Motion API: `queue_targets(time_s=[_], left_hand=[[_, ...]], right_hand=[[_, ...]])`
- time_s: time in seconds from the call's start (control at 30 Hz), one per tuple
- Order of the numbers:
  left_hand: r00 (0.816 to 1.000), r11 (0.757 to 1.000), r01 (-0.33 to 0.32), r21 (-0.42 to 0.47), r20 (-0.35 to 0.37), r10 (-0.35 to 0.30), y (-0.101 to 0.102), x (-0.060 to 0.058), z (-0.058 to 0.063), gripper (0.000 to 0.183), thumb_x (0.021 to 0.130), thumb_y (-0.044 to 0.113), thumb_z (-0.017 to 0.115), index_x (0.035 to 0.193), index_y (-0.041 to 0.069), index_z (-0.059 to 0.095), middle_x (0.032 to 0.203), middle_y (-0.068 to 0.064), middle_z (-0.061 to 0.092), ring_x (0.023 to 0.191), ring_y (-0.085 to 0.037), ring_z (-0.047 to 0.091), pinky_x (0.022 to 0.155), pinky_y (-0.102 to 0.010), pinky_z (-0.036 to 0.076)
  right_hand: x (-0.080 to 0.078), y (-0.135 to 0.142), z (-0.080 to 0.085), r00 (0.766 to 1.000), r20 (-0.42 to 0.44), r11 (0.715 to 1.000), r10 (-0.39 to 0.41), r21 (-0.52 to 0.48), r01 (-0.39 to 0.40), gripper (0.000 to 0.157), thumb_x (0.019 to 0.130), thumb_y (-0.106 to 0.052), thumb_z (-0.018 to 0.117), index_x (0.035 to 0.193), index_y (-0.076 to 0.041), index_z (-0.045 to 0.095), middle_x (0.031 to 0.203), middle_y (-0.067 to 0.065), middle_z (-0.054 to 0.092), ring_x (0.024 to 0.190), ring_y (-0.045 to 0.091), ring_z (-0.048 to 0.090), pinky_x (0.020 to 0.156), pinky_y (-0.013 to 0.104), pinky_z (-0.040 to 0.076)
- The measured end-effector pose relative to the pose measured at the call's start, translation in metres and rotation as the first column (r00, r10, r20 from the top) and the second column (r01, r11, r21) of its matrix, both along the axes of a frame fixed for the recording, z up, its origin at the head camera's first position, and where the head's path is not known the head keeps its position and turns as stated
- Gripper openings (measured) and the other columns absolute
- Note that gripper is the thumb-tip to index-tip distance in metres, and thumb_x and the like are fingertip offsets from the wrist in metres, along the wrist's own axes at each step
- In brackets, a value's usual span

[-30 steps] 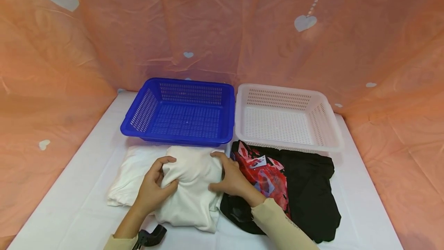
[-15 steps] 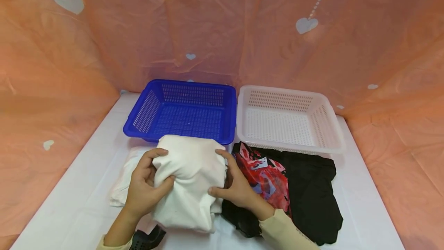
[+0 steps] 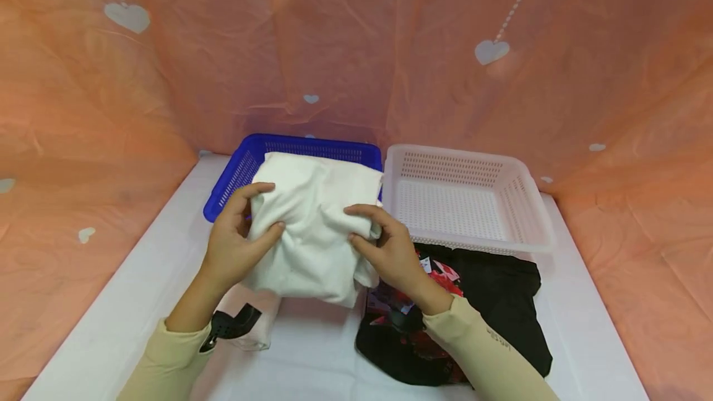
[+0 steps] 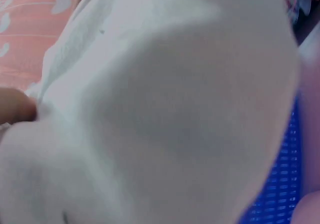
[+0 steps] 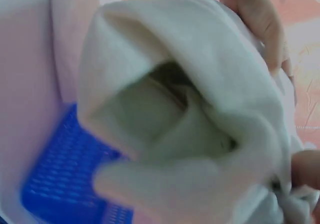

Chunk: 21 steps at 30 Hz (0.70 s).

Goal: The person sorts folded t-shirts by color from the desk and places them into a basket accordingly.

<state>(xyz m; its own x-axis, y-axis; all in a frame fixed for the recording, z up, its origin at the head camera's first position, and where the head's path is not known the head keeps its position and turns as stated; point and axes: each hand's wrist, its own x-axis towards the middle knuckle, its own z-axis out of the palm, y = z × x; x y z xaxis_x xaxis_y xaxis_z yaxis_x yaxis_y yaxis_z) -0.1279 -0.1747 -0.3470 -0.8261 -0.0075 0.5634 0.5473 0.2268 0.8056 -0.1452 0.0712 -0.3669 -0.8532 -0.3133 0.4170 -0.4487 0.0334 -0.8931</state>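
Observation:
Between both hands hangs a folded white cloth garment (image 3: 314, 228), raised above the table and covering much of the blue basket (image 3: 220, 203). My left hand (image 3: 236, 240) grips its left side, thumb on top and fingers toward the edge. On the opposite side my right hand (image 3: 392, 252) pinches the cloth between thumb and fingers. In the right wrist view the garment's folded layers (image 5: 185, 114) gape at the side, with the blue basket (image 5: 70, 169) below. The left wrist view is mostly filled by the white cloth (image 4: 175, 109). Which kind of garment it is, I cannot tell.
Beside the blue basket stands a white basket (image 3: 451, 203). Black folded clothing (image 3: 501, 302) with a red-patterned piece (image 3: 448, 277) lies in front of it, partly under my right forearm. Another pale folded cloth (image 3: 259, 327) lies near my left wrist. An orange curtain (image 3: 345, 48) surrounds the table.
Both hands have lifted the white garment off the table and carried it forward, up to the blue basket. The pale cloth beneath has come partly into view nearer my left wrist.

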Motion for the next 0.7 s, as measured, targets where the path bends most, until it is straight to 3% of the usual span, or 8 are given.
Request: queue_targets(time_s=[0.07,0.17,0.3,0.43,0.57,0.7], left_hand=[[0.996,0.995,-0.076,-0.071,0.032,0.078,0.0,-0.011,0.004,0.057,0.075,-0.012,0.071,0.127,0.002,0.054,0.117,-0.003,0.057,0.094,-0.005,0.056,0.073,-0.012,0.048],[0.988,0.985,-0.142,-0.098,0.038,0.147,-0.001,-0.031,0.008,0.054,0.077,-0.007,0.073,0.127,0.005,0.055,0.122,-0.006,0.056,0.095,-0.005,0.055,0.074,-0.01,0.047],[0.988,0.988,-0.151,-0.023,0.027,0.152,-0.001,-0.058,0.013,0.054,0.078,-0.008,0.072,0.127,0.003,0.054,0.117,-0.004,0.056,0.091,-0.005,0.056,0.074,-0.012,0.047],[0.987,0.987,-0.158,0.015,0.012,0.158,-0.002,-0.087,0.011,0.054,0.077,-0.007,0.073,0.127,0.003,0.056,0.106,-0.002,0.056,0.079,-0.005,0.056,0.066,-0.012,0.047],[0.988,0.988,-0.15,0.035,0.052,0.148,-0.007,-0.119,-0.01,0.055,0.076,-0.006,0.073,0.128,0.003,0.056,0.107,-0.008,0.056,0.076,-0.003,0.056,0.066,-0.012,0.046],[0.975,0.991,-0.134,0.022,0.184,0.128,-0.013,-0.14,-0.037,0.058,0.078,-0.006,0.072,0.132,0.003,0.053,0.123,-0.015,0.055,0.082,-0.006,0.058,0.07,-0.013,0.046]], right_hand=[[-0.012,-0.003,0.008,0.998,-0.027,0.997,-0.061,0.042,0.062,0.038,0.085,0.005,0.064,0.121,-0.006,0.063,0.121,0.012,0.061,0.063,0.001,0.051,0.056,0.017,0.045],[-0.034,-0.009,0.016,0.986,-0.068,0.983,-0.149,0.102,0.156,0.036,0.087,0.001,0.063,0.121,-0.011,0.065,0.12,0.007,0.064,0.047,0.001,0.033,0.047,0.018,0.034],[-0.063,-0.017,0.023,0.969,-0.122,0.964,-0.216,0.13,0.231,0.034,0.089,-0.003,0.063,0.122,-0.012,0.066,0.118,0.008,0.065,0.05,0.003,0.034,0.051,0.019,0.034],[-0.09,-0.022,0.023,0.951,-0.155,0.946,-0.268,0.143,0.289,0.034,0.09,-0.004,0.063,0.123,-0.013,0.066,0.114,0.009,0.064,0.053,0.007,0.029,0.052,0.021,0.029],[-0.111,-0.029,0.012,0.942,-0.135,0.927,-0.308,0.181,0.329,0.035,0.09,-0.006,0.061,0.124,-0.015,0.065,0.103,0.008,0.062,0.055,0.009,0.033,0.053,0.021,0.031],[-0.126,-0.035,-0.009,0.942,-0.052,0.912,-0.331,0.237,0.333,0.036,0.09,-0.006,0.06,0.124,-0.017,0.065,0.094,0.006,0.059,0.056,0.008,0.04,0.053,0.021,0.034]])
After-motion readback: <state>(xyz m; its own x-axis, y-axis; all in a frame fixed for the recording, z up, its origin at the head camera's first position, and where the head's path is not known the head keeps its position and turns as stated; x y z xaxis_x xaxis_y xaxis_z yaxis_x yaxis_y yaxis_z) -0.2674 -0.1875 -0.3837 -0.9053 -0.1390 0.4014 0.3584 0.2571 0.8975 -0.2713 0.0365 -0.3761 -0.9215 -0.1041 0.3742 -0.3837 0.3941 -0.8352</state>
